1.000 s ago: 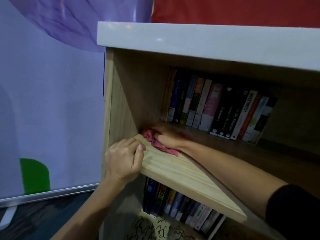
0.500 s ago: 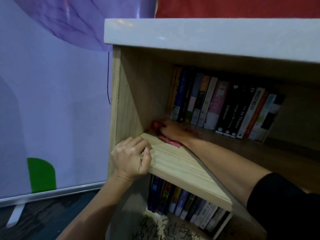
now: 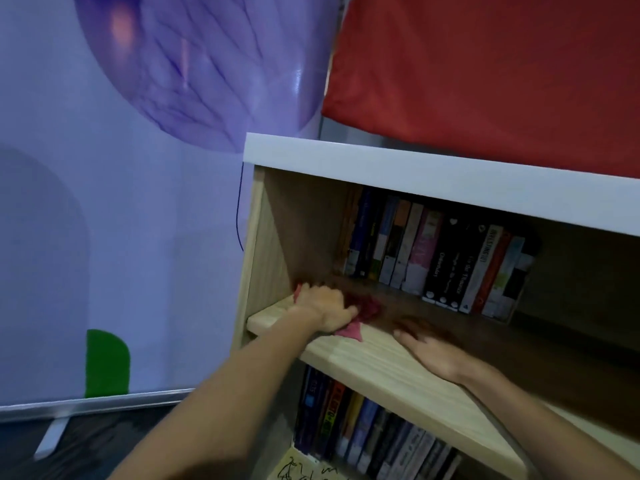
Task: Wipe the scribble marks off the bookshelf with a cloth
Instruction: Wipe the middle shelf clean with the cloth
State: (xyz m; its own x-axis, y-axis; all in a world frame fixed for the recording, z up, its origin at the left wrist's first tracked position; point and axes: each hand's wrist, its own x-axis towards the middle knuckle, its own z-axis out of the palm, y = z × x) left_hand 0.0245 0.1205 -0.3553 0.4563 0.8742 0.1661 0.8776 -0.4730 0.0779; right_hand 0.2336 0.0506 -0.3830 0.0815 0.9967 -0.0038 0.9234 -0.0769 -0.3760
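Note:
The wooden bookshelf [image 3: 266, 244] has a white top and a pale middle shelf board [image 3: 374, 365]. A pink-red cloth [image 3: 367, 308] lies bunched at the left end of that board, near the side wall. My left hand [image 3: 325, 306] sits on the cloth with its fingers curled over it. My right hand [image 3: 426, 349] lies flat and open on the board just right of the cloth, holding nothing. Black scribble marks [image 3: 304, 471] show on a pale surface at the bottom of the lower compartment.
A row of upright books [image 3: 433, 258] stands at the back of the middle shelf, and another row [image 3: 363, 431] fills the compartment below. A purple banner [image 3: 121, 202] with a metal base stands left of the shelf. A red panel [image 3: 485, 71] hangs above.
The cloth has passed from my right hand to my left, which left the shelf's front edge. My right hand has drawn back to lie flat on the board. The view has tilted upward.

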